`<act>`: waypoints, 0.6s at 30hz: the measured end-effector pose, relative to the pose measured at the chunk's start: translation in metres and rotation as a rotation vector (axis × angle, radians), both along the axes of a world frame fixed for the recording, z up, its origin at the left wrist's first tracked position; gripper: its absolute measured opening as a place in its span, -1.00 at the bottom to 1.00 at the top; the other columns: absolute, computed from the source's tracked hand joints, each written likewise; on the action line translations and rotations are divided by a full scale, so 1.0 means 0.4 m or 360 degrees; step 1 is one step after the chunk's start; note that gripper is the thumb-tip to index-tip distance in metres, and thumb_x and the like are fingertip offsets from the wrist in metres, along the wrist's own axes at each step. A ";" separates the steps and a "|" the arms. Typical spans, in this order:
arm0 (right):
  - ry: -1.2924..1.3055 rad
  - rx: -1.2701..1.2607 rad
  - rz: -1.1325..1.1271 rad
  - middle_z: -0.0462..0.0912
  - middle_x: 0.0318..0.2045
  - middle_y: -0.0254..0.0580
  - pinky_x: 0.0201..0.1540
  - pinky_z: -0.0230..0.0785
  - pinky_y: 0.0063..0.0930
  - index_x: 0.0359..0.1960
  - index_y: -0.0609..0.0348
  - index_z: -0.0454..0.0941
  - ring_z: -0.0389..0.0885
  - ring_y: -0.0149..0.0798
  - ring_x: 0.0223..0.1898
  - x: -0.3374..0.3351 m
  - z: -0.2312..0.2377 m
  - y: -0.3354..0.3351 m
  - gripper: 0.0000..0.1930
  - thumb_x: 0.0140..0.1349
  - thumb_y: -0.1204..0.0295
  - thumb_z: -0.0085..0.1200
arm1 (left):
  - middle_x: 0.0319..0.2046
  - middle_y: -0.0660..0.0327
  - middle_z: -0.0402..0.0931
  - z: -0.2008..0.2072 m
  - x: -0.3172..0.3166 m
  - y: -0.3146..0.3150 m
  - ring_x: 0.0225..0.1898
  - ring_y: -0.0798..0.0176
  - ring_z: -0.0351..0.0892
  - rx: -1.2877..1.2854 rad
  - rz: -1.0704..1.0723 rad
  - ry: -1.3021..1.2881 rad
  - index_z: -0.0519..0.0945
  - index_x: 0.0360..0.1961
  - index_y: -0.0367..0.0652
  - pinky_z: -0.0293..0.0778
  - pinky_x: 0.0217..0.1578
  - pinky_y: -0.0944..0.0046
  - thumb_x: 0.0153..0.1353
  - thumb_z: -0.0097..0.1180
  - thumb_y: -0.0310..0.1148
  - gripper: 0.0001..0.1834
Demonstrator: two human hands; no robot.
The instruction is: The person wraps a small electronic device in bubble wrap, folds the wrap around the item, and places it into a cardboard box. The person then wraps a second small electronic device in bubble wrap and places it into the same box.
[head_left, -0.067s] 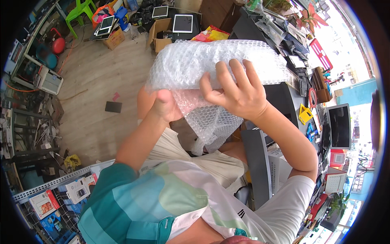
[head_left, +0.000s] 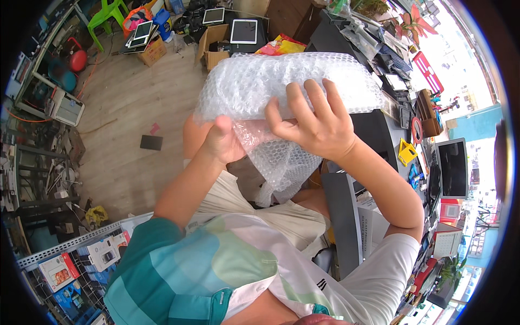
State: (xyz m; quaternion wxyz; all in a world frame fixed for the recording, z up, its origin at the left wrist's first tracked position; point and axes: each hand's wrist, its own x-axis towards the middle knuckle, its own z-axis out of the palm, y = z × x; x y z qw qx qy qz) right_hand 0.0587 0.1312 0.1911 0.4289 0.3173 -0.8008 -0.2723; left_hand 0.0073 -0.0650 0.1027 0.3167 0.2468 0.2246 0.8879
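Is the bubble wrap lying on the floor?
No, the bubble wrap bundle is held up in the air by the left hand and the right hand, well above the wooden floor.

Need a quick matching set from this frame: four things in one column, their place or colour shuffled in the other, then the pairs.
Things:
1. bubble wrap
2. plastic chair
3. monitor
4. left hand

Place or colour:
A. bright green, far end of the wooden floor
B. under the wrap's lower left edge
C. clear, held up in both hands
D. dark screen, at the right by the desk

Pairs: 1-C, 2-A, 3-D, 4-B. The right hand lies spread on the wrap's front.
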 end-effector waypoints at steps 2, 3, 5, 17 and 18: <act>-0.0070 0.0027 -0.0034 0.58 -0.06 -0.20 0.10 0.56 0.15 0.06 -0.16 0.49 0.62 -0.08 -0.07 0.007 -0.002 -0.001 -0.64 0.22 0.19 0.15 | 0.47 -0.03 0.36 -0.029 -0.007 -0.011 0.45 -0.16 0.40 0.0087 -0.0095 -0.0194 0.20 0.58 -0.18 0.36 0.43 -0.32 0.34 0.34 0.14 -0.01; -0.0128 0.0038 -0.0045 0.58 -0.04 -0.19 0.14 0.54 0.17 0.08 -0.15 0.50 0.62 -0.07 -0.05 0.011 -0.001 0.001 -0.62 0.23 0.17 0.15 | 0.44 -0.05 0.40 -0.054 -0.019 -0.019 0.42 -0.16 0.44 -0.0006 -0.0101 -0.0208 0.23 0.55 -0.21 0.38 0.42 -0.30 0.37 0.29 0.01 -0.12; -0.0242 0.0062 -0.0049 0.57 0.01 -0.16 0.23 0.50 0.20 0.13 -0.12 0.52 0.61 -0.05 0.00 0.013 0.000 0.006 -0.57 0.24 0.12 0.14 | 0.36 -0.10 0.48 -0.088 -0.049 -0.032 0.35 -0.19 0.52 -0.0142 -0.0091 -0.0232 0.33 0.47 -0.29 0.42 0.38 -0.29 0.41 0.19 -0.23 -0.31; -0.1829 -0.1149 -0.0729 0.77 -0.04 0.16 0.19 0.55 -0.22 0.38 0.17 0.47 0.77 0.13 0.04 -0.037 0.179 0.094 0.00 -0.11 0.02 0.65 | 0.38 -0.18 0.43 -0.030 -0.103 -0.052 0.37 -0.29 0.49 -0.0191 -0.0344 -0.0111 0.23 0.54 -0.25 0.48 0.27 -0.57 0.31 0.04 -0.66 -0.25; -0.1929 -0.1172 -0.0724 0.79 -0.11 0.12 0.14 0.55 -0.25 0.31 0.19 0.54 0.79 0.06 -0.01 -0.047 0.173 0.112 -0.07 -0.11 0.03 0.65 | 0.39 -0.20 0.41 -0.029 -0.108 -0.048 0.39 -0.30 0.47 -0.0210 -0.0388 -0.0087 0.22 0.55 -0.24 0.47 0.27 -0.57 0.31 0.05 -0.67 -0.24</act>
